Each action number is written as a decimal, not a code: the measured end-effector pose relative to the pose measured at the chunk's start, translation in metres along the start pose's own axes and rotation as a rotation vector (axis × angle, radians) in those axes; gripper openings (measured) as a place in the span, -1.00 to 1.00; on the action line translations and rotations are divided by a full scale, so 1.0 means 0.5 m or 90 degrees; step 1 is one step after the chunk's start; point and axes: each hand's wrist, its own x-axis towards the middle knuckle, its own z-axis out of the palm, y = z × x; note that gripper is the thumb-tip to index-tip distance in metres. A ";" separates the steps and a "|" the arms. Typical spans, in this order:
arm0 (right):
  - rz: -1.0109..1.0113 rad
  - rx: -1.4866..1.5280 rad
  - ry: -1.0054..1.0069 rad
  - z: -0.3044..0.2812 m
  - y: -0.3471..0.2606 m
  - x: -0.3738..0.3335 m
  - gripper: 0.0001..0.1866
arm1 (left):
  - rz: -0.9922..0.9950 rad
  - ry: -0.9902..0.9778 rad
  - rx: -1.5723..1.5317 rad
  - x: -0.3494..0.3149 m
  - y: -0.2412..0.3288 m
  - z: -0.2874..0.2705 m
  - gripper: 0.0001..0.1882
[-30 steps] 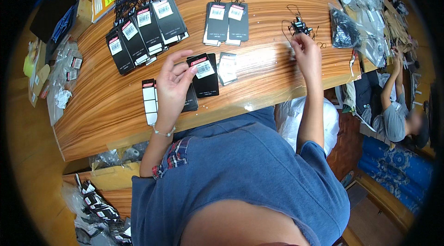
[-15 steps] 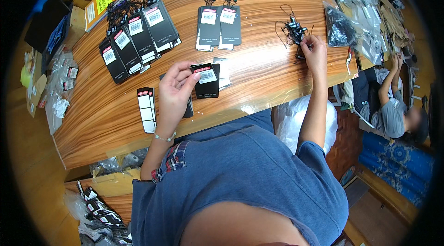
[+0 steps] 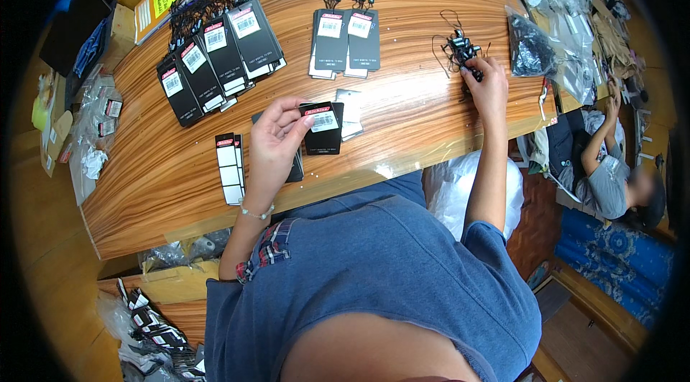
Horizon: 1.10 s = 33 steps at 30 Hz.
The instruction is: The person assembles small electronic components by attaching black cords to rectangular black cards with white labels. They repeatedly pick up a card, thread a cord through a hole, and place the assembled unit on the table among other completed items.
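My left hand pinches a black hang tag by its upper left corner; a white barcode sticker and a red band show on it. At the right, the fingers of my right hand are closed on the near side of a tangled pile of black tag strings. What lies between those fingertips is too small to make out singly. Under my left hand, more dark tags partly show. Pale grey cards lie just behind the held tag. Left of my wrist is a strip of white stickers.
Strung black tags lie in overlapping stacks at the far left, with two smaller stacks at the far middle. A plastic bag of black strings sits right of the pile. Another person is at the far right.
My right fingers have pushed slightly farther into the string pile. The left hand keeps its hold on the tag, and the whole view has shifted a little.
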 end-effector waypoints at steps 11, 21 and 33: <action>0.159 0.550 -0.056 -0.043 0.033 0.038 -0.86 | -0.001 -0.011 -0.010 -0.003 -0.005 0.001 -0.79; 0.197 0.767 -0.114 -0.056 0.048 0.052 -0.75 | -0.011 -0.022 -0.006 -0.011 0.002 0.004 -0.78; 0.162 0.410 0.061 -0.057 0.050 0.056 -0.83 | -0.005 -0.083 0.011 -0.004 0.013 0.019 -0.80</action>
